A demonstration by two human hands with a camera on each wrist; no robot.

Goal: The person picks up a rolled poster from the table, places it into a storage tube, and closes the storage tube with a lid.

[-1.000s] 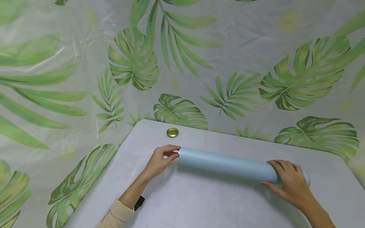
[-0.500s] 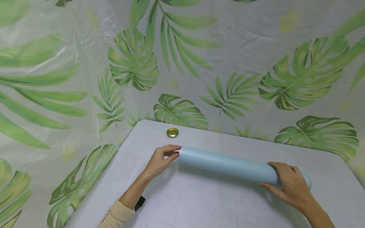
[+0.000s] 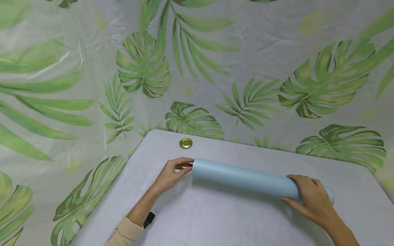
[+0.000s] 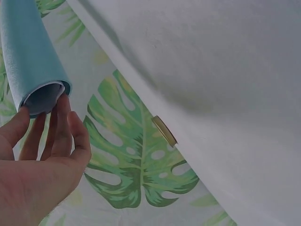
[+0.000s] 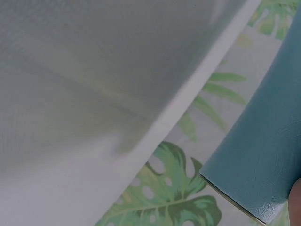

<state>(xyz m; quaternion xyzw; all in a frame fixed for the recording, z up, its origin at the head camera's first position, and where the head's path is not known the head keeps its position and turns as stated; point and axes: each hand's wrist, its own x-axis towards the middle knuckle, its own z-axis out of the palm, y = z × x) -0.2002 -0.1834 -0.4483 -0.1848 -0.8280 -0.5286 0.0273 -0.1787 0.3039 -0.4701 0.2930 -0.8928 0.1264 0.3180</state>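
A long light blue cardboard tube (image 3: 240, 176) is held up over the white table, sloping slightly down to the right in the head view. My right hand (image 3: 315, 200) grips it near its right end, thumb below and fingers over the top. My left hand (image 3: 170, 174) has thumb and fingertips at the open left end. In the left wrist view, the fingers (image 4: 61, 127) close around the rim of the tube's opening (image 4: 44, 99), where a thin white layer lines the inside. The right wrist view shows a thin gold edge (image 5: 230, 200) on the tube's other end.
A round gold metal lid (image 3: 186, 143) lies near the back left corner of the white table (image 3: 215, 218). Behind the table hangs a leaf-patterned sheet (image 3: 197, 68). A black device (image 3: 149, 220) sits at the left wrist, by a beige sleeve.
Both hands keep their hold on the tube, which has barely moved. The white edge seen earlier at its left end is now less visible in the head view.
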